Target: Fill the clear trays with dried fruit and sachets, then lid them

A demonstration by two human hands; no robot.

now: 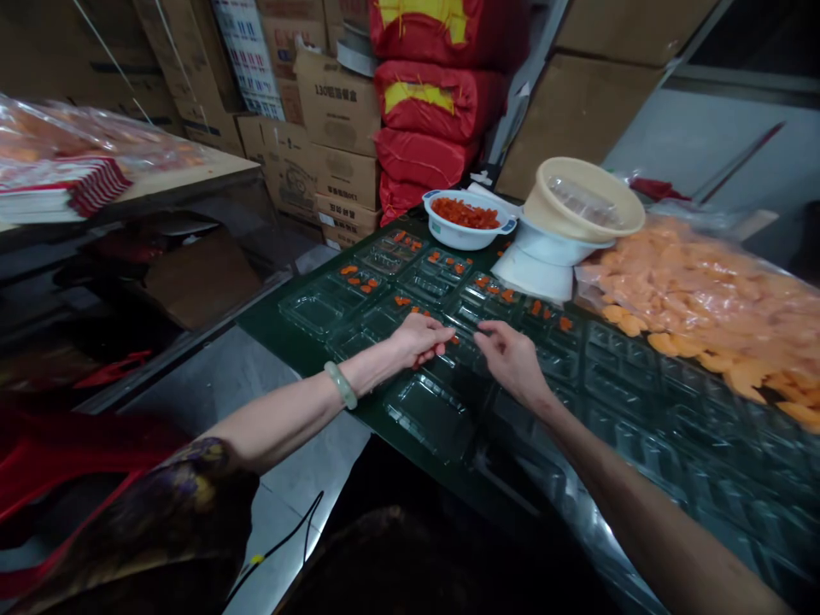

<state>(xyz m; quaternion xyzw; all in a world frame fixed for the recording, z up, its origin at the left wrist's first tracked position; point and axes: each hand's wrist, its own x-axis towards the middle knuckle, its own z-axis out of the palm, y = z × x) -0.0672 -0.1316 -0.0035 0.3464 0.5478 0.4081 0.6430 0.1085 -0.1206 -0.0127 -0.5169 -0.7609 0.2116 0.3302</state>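
R hand (512, 363) above clear trays (429, 414) on the bench (377, 427), fingers (485, 335) loosely curled, slightly apart, nothing visible in hold. Orange bits (454, 340) just left of them, near a co-worker's bangled hand (419, 340). Farther trays hold more. White bowl (448, 235) of orange dice upper centre; bag of orange slices (698, 299) right.

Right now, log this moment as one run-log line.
left hand, right hand: bare, above clear plastic compartment trays | in compartments: small orange pieces | behind: white bowl
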